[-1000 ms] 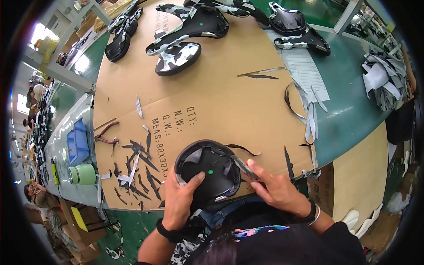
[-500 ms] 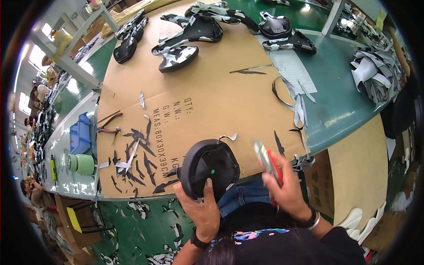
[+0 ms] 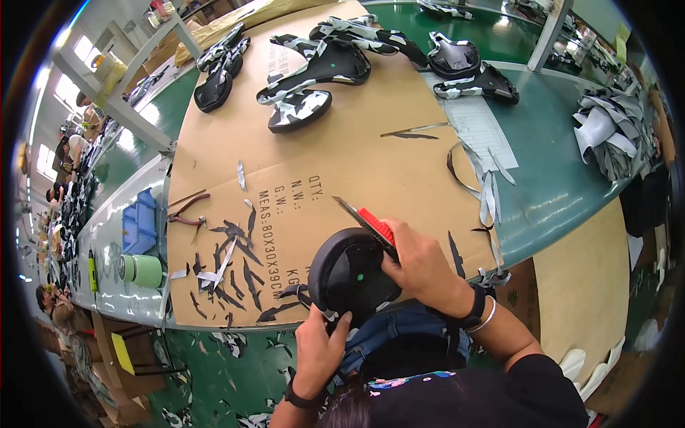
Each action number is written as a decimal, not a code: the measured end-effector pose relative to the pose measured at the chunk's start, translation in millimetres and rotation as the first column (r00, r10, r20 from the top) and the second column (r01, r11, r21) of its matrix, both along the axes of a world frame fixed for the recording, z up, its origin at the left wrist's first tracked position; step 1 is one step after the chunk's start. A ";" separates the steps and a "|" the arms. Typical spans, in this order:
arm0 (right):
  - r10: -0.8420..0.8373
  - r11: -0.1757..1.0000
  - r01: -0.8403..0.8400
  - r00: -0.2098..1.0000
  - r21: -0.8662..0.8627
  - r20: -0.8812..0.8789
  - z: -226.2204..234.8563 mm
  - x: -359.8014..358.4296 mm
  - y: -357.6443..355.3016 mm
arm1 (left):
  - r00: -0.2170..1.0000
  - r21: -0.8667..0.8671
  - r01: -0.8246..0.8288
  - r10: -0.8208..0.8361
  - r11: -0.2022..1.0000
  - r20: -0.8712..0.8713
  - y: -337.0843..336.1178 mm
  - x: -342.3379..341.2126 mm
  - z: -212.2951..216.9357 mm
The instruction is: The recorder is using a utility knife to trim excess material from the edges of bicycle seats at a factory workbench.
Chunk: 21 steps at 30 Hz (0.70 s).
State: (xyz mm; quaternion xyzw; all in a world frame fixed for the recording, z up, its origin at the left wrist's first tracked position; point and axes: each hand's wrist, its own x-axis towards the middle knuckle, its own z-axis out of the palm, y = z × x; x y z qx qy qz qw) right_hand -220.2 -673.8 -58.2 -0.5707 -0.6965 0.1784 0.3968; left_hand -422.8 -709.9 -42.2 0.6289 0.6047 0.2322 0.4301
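Note:
A black rounded pad point(image 3: 360, 260) with a thick rim and a small green dot on its face stands tilted at the table's near edge. My left hand point(image 3: 321, 346) is closed on its lower edge, the thumb pressed by the rim. A dark strip point(image 3: 294, 291) sticks out from the pad's left side. Above the pad's upper right, my right hand point(image 3: 424, 267) is wrapped round a red-handled utility knife point(image 3: 374, 225). Its blade is out, pointing up and left over the cardboard, apart from the pad.
Dark and pale scraps point(image 3: 242, 278) litter the left of the cardboard sheet point(image 3: 342, 160), beside pliers point(image 3: 189, 210). A blue bin point(image 3: 139, 222) and a green cup point(image 3: 140, 271) stand at left. Camouflage-covered pads point(image 3: 303, 110) lie at the far side; grey fabric pieces point(image 3: 617, 135) are heaped at right.
My right hand has brought the knife left, over the pad's upper right side. My left hand has shifted down to the pad's lower edge. The view has moved slightly.

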 end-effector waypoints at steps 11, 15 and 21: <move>-0.410 0.912 0.390 0.836 -0.130 -0.364 17.6 101.8 34.3 | 0.632 -0.392 -0.132 0.382 0.910 0.674 106.3 -29.2 46.1; -0.342 0.933 0.276 0.880 -0.232 -0.330 10.7 89.5 35.5 | 0.545 -0.184 -0.063 0.189 0.981 0.817 240.3 -26.3 44.9; -0.445 0.854 0.238 0.795 -0.464 -0.413 11.0 81.8 40.6 | 0.307 0.034 -0.296 0.061 0.954 0.950 480.8 -116.3 28.4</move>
